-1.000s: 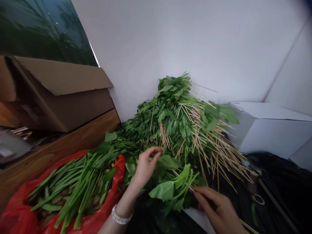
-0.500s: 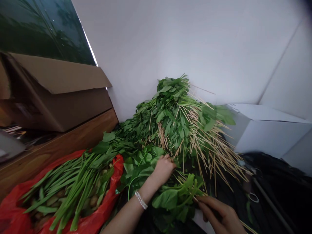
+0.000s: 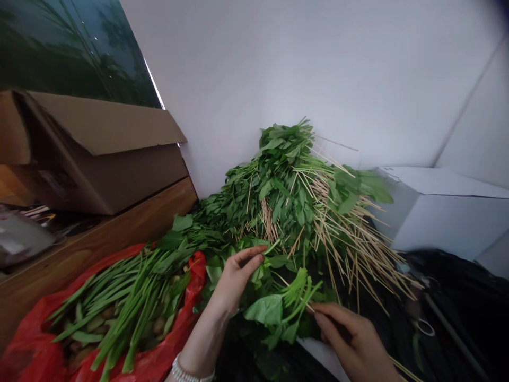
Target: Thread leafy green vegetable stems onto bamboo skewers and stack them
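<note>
Low in the middle, my left hand (image 3: 234, 276) pinches a green stem between thumb and fingertips, over loose leafy greens. My right hand (image 3: 350, 339), at the lower right, grips the end of a thin wooden skewer. Bright green stems and leaves (image 3: 296, 302) are threaded on that skewer, between my two hands. Behind them rises a large heap of leafy greens (image 3: 278, 180), with many bare skewer ends (image 3: 358, 239) sticking out to the right.
A red plastic bag (image 3: 194, 286) with long green stalks and potato-like lumps lies at the lower left. An open cardboard box (image 3: 131, 175) stands on a wooden surface (image 3: 170, 204). At right are a white box (image 3: 457, 217) and black plastic (image 3: 457, 281).
My left hand has risen out of the loose leaves, now showing a stem in its fingertips. The skewered greens have shifted slightly left with my right hand.
</note>
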`<state>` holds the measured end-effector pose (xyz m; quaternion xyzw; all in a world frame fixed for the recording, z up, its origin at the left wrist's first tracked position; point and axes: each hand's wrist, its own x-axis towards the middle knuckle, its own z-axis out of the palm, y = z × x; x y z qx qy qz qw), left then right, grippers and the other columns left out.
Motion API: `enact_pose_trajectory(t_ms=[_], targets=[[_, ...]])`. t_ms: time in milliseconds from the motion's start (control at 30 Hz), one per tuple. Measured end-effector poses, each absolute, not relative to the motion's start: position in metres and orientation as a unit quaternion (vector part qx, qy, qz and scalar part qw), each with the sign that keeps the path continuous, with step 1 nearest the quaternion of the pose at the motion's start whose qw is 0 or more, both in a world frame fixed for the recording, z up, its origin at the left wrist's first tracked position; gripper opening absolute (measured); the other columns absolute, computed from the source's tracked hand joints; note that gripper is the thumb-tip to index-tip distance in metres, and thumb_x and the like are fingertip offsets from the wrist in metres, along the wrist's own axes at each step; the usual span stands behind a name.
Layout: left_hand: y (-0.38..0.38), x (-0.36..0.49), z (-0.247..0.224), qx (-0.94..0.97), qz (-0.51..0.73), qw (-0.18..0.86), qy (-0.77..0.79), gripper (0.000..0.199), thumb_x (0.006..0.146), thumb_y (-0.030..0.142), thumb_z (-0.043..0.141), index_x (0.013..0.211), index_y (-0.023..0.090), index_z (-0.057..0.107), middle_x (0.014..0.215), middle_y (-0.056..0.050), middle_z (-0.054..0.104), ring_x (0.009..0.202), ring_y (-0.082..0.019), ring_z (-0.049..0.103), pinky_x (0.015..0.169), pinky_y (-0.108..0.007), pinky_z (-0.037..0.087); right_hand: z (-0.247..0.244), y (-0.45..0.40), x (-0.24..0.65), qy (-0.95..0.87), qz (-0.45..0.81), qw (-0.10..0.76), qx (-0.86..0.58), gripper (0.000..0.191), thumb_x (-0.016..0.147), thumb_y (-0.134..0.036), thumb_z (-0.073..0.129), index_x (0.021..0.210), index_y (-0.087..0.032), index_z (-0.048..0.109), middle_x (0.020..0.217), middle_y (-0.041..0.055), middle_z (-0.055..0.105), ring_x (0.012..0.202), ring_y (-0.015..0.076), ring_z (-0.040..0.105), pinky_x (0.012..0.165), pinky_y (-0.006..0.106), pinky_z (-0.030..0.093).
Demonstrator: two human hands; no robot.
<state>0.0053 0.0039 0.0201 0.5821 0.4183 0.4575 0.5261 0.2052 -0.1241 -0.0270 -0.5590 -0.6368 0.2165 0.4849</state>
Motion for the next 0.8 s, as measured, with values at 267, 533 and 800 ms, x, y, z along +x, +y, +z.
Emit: enact_pose_trajectory(t_ms=[267, 533, 800], targets=[[-0.016, 0.011, 0.005, 0.496, 0.449, 0.617, 0.415, 0.030, 0.066, 0.040, 0.079, 0.087, 0.019, 0.076, 0.089, -0.004, 0.075, 0.085, -0.016, 0.064, 0.081, -0.024, 0.046, -0.014, -0.121, 0.194, -0.649, 0.181, 0.470, -0.570, 0.025, 0.091, -0.033, 0.051, 0.098, -0.021, 0.072, 0.087, 0.0044, 0.073, 0.068, 0.0144, 0.067, 0.068, 0.021, 0.054], [-0.022, 0.012, 0.004, 0.483, 0.443, 0.640, 0.401, 0.026, 0.066, 0.039, 0.079, 0.081, 0.017, 0.076, 0.076, -0.003, 0.072, 0.074, -0.015, 0.064, 0.071, -0.023, 0.048, -0.018, -0.120, 0.191, -0.654, 0.185, 0.458, -0.573, 0.026, 0.093, -0.032, 0.048, 0.099, -0.021, 0.070, 0.078, 0.0026, 0.069, 0.069, 0.0146, 0.066, 0.070, 0.021, 0.053], [-0.026, 0.014, 0.008, 0.478, 0.459, 0.625, 0.413, 0.027, 0.064, 0.039, 0.080, 0.079, 0.017, 0.076, 0.079, -0.004, 0.073, 0.073, -0.014, 0.061, 0.072, -0.021, 0.045, -0.021, -0.120, 0.192, -0.656, 0.182, 0.460, -0.570, 0.023, 0.092, -0.031, 0.049, 0.099, -0.022, 0.070, 0.082, 0.0022, 0.070, 0.072, 0.0144, 0.066, 0.069, 0.021, 0.051]])
